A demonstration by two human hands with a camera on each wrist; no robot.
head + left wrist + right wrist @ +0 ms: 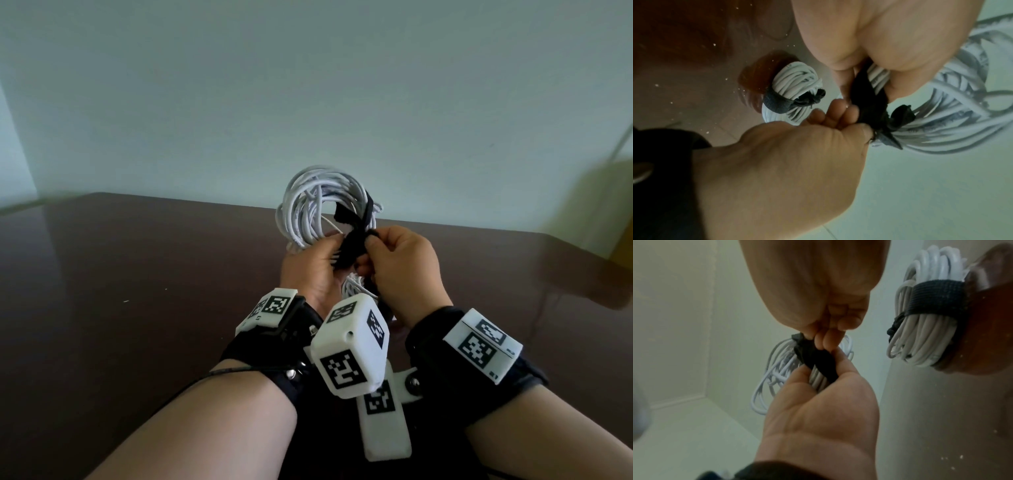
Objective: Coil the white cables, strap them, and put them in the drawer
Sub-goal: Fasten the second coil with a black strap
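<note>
fabric strap [354,236] round ribbed white coil [308,205]

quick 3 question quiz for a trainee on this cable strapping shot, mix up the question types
1. True or false: both hands touch the black strap on the held coil.
2. How many strapped coils lie on the table? A) none B) one C) three
3. Fill in: the cables are ____ in colour.

Key:
1. True: left hand and right hand pinch it.
2. B: the second coil.
3. White.
</note>
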